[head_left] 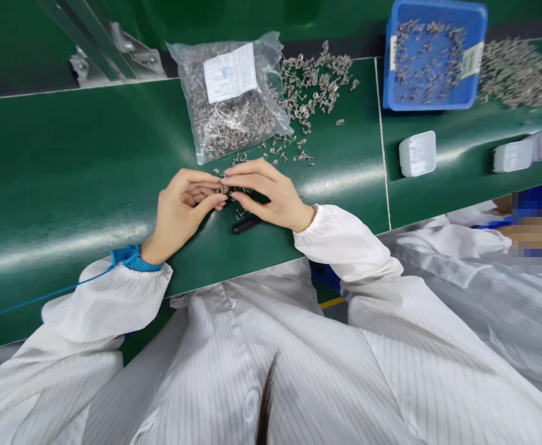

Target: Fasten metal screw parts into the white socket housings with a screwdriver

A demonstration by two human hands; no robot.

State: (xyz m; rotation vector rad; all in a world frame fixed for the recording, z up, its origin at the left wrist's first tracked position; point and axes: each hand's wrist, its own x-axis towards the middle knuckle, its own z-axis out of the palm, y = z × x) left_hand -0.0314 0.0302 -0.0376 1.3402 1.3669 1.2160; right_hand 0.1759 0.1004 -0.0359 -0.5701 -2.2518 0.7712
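My left hand (185, 207) is curled just above the green bench, its fingers closed around a few small metal screws (222, 191) that show between thumb and fingertips. From the other side my right hand (271, 194) meets it, fingertips against the left fingertips. Its fingers are bent in a pinch, and what lies between them is too small to tell. More loose screws (240, 214) lie on the bench below and behind the hands. A black pen-like tool (246, 225) rests under my right hand, partly covered by it.
A clear bag (233, 127) of metal parts with a white label stands behind my hands, beside a loose pile of screws (317, 80). To the right are a blue bin (390, 93), small white boxes (418, 153), another screw pile (521, 71) and a co-worker's sleeve (465, 241). A blue cord (43, 296) trails from my left wrist.
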